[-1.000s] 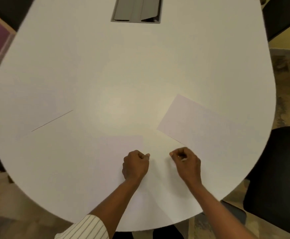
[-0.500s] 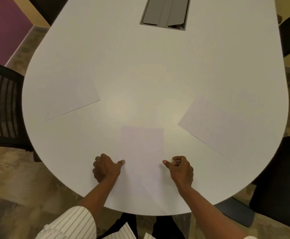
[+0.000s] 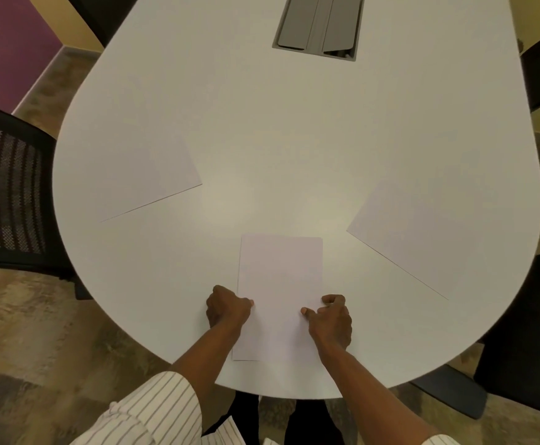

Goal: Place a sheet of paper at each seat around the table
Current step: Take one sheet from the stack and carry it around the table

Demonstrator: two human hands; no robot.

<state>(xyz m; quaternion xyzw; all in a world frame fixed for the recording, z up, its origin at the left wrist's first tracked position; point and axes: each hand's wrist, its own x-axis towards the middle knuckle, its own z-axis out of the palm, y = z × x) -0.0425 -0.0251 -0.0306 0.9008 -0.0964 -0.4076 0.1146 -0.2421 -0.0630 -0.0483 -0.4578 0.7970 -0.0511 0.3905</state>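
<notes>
A large white table with a rounded end (image 3: 294, 139) fills most of the view. Three white sheets of paper lie flat on it. The middle white rectangular sheet of paper (image 3: 280, 284) is at the near end of the table, straight in front of the person, its near edge close to the table rim.

The left hand (image 3: 228, 308) rests on the left edge of this sheet, fingers curled in, thumb tip pressing on the paper — it looks like a light pinch at the edge, but I cannot tell if the paper is really lifted. The right hand (image 3: 331, 321) is at the right edge of the same sheet, also w/ curled fingers, thumb laid on the paper. A white sleeve with thin dark stripes (image 3: 153, 409) covers the left arm up to the forearm.

The second white sheet (image 3: 146, 175) lies at the left side, turned at an angle, near a black mesh-back chair (image 3: 8, 194). The third white sheet (image 3: 429, 232) lies at the right side, also angled, near a black chair (image 3: 532, 332) — only partly in view.

At the far middle of the table there is a grey rectangular metal cable hatch (image 3: 317, 25), approx. flush w/ the top.
</notes>
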